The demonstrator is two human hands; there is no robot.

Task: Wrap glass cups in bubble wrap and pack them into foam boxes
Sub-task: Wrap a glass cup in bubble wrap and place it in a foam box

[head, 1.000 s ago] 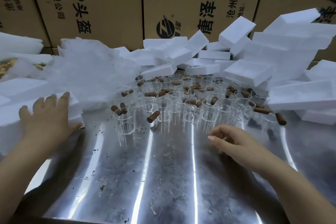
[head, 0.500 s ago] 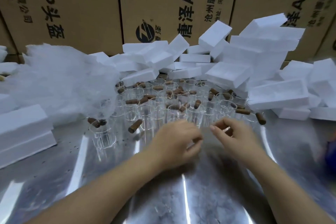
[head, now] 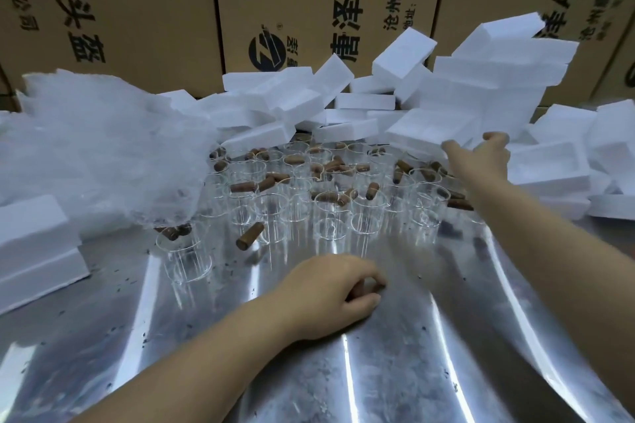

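View: head camera only; I look down on a shiny steel table (head: 395,371).
Left: the left hand (head: 330,295) rests on the steel with its fingers curled in tight; I cannot tell whether they enclose anything.
Right: the right hand (head: 488,158) is stretched far out, thumb and fingers clamped on the near edge of a white rectangular foam box (head: 422,129) in the heap.
Cups: small clear glass cups (head: 330,203) stand crowded just beyond the left fingertips, with brown cork stoppers (head: 249,236) scattered over them.
Wrap: crumpled white bubble wrap (head: 103,154) is piled well left of all fingers.
Backdrop: brown printed cardboard cartons (head: 154,10) stand beyond the right fingertips.
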